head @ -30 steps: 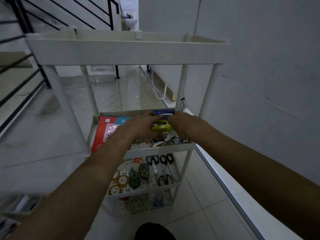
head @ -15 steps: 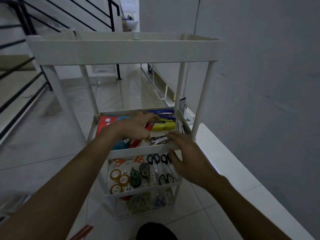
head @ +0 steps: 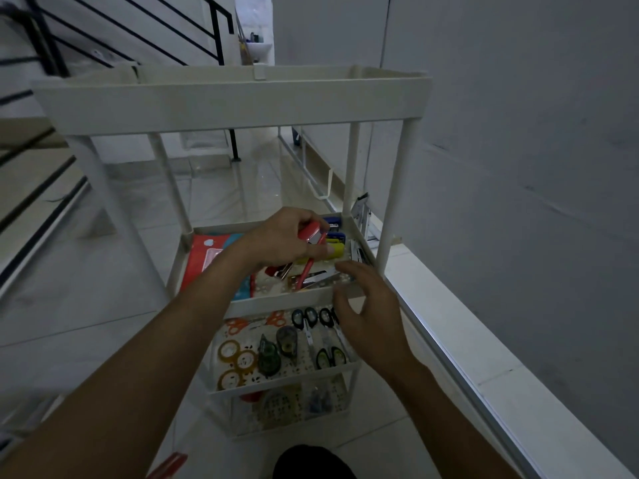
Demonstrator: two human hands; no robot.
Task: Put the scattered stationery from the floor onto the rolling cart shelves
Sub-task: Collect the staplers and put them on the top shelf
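Note:
A white rolling cart (head: 228, 102) stands in front of me with several shelves. My left hand (head: 283, 238) is over the second shelf (head: 287, 300), shut on a red stapler (head: 313, 235) that hangs open. Under it lie yellow (head: 337, 250) and blue staplers (head: 335, 229), a metal stapler (head: 316, 278) and a red packet (head: 207, 259). My right hand (head: 366, 311) hovers open at the shelf's front right edge, holding nothing. The shelf below holds scissors (head: 311, 326), tape rolls (head: 237, 361) and tape dispensers (head: 276, 347).
A grey wall (head: 518, 167) with a white ledge (head: 484, 375) runs close along the cart's right side. A black stair railing (head: 45, 57) rises at the left. Glossy tiled floor (head: 69, 288) lies left of the cart. A red object (head: 169, 464) lies on the floor near my left arm.
My left hand has lifted the red stapler up off the second shelf. My right hand has drawn back from the shelf toward its front right edge, fingers spread.

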